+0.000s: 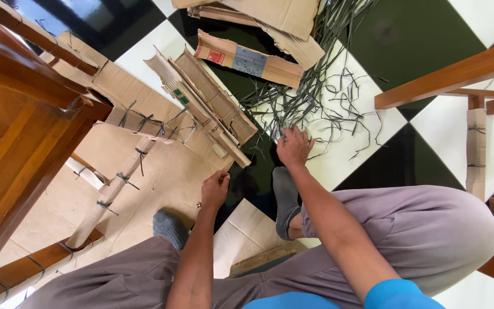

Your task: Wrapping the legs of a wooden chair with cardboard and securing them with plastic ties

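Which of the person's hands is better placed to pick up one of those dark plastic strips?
Probably the right hand: it already rests on the edge of the pile of dark strips. The left hand is curled over the cardboard, farther away.

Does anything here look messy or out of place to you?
Yes. Dark plastic strips lie scattered loose over the checkered floor, where the right hand reaches. Torn cardboard pieces lie askew beside them. The left hand is closed.

We see a flattened brown carton on the checkered floor, with red and blue label patches (print too small to make out).
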